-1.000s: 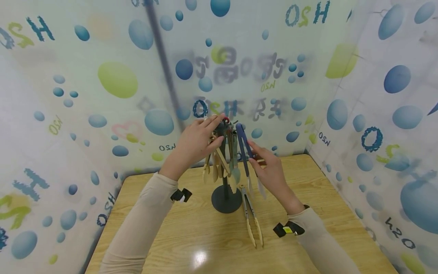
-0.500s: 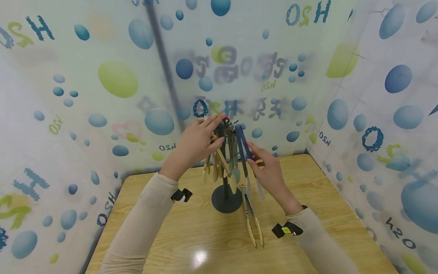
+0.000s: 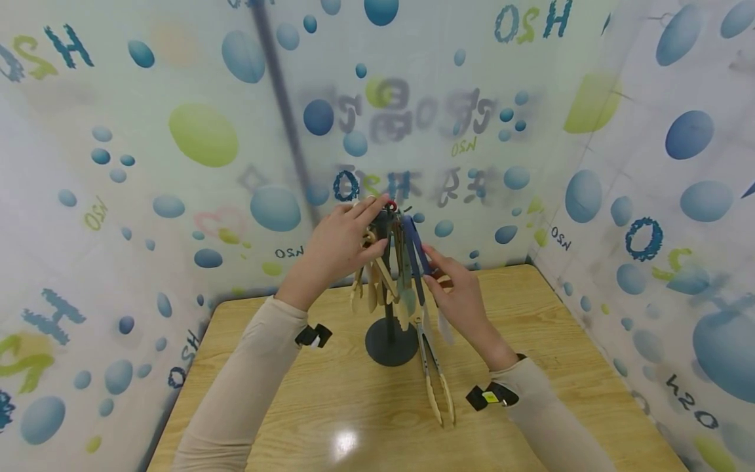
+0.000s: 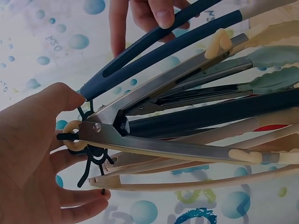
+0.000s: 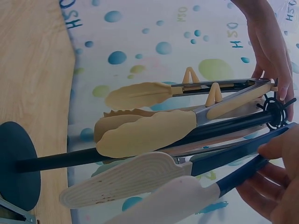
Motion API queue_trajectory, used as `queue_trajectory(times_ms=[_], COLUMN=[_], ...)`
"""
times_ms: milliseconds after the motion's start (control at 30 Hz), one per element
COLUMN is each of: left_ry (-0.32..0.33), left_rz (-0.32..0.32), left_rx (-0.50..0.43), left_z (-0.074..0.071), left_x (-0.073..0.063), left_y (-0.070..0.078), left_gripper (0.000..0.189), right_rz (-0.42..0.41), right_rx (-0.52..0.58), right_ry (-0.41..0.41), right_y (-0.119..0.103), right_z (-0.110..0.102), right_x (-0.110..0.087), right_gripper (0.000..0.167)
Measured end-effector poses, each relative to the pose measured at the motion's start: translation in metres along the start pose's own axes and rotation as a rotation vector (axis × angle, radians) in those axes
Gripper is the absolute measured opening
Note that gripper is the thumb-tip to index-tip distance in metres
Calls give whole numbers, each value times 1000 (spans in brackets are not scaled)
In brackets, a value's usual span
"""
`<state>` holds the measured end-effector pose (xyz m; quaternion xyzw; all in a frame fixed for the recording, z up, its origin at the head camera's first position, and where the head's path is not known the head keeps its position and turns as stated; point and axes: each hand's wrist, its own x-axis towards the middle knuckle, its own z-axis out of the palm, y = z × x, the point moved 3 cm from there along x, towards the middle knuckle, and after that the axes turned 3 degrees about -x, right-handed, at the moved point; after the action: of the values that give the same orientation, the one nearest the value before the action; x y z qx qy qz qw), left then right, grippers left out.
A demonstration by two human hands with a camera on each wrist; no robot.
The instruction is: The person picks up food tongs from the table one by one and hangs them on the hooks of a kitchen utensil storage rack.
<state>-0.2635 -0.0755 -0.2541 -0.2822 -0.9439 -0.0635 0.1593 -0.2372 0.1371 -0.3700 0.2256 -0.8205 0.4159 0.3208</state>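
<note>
A black rack (image 3: 391, 344) stands on the table with several tongs hanging from its hooks. My left hand (image 3: 336, 242) holds the rack's top, thumb and fingers spread about the hook ring. My right hand (image 3: 463, 288) grips blue-handled tongs (image 4: 154, 60) with whitish heads (image 5: 126, 179), beside the rack's right side. Their joined end is close to a hook by the left thumb; whether it hangs there I cannot tell. Steel tongs with beige heads (image 5: 149, 133) and tongs with pale green heads (image 4: 275, 56) hang on the rack.
Another pair of steel tongs with beige tips (image 3: 435, 373) lies on the wooden table (image 3: 330, 400), in front of the rack's base. Behind and at both sides stand pale curtain walls (image 3: 200, 134) printed with bubbles.
My right hand has shifted slightly left, bringing the blue-handled tongs closer to the rack. The left hand has stayed in place on the rack's top.
</note>
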Motion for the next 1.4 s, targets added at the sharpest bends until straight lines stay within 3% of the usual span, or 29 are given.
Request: queue_trajectory(times_ms=[700,967,1400], left_ry=[1,-2,11], left_rz=[-4,-10,1], left_rx=[25,18,22], left_z=[2,2,1], left_x=[1,0,0], left_y=[0,0,1], left_gripper=[77,77,77], right_rz=[8,-6,39], right_rx=[26,60,55], right_ry=[-2,38,20], right_y=[5,6,7], right_z=[10,18,26], right_x=[-4,-4,-4], right_gripper=[61,61,61])
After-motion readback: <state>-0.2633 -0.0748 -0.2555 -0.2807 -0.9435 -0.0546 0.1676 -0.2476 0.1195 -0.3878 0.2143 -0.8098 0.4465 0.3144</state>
